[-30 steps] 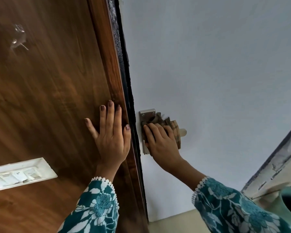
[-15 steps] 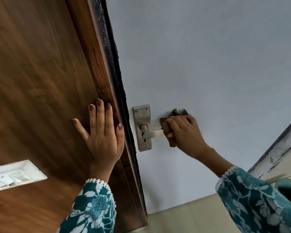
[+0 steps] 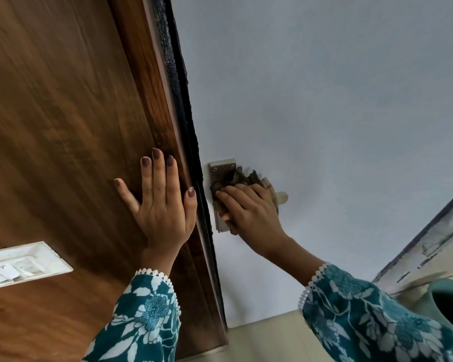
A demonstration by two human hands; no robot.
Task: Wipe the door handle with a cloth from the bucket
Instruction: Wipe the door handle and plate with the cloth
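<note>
Head view: brown wood panel (image 3: 63,126) meets pale blue door (image 3: 324,100).

The right hand (image 3: 249,207) slid the cloth (image 3: 242,177) back onto the handle plate (image 3: 221,168).

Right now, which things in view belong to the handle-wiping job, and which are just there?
In the job:
- right hand
- cloth, pressed on the handle plate
- door handle, tip showing
- bucket, at the lower right edge

Just there:
- left hand, flat on the wooden door
- white switch plate
</note>
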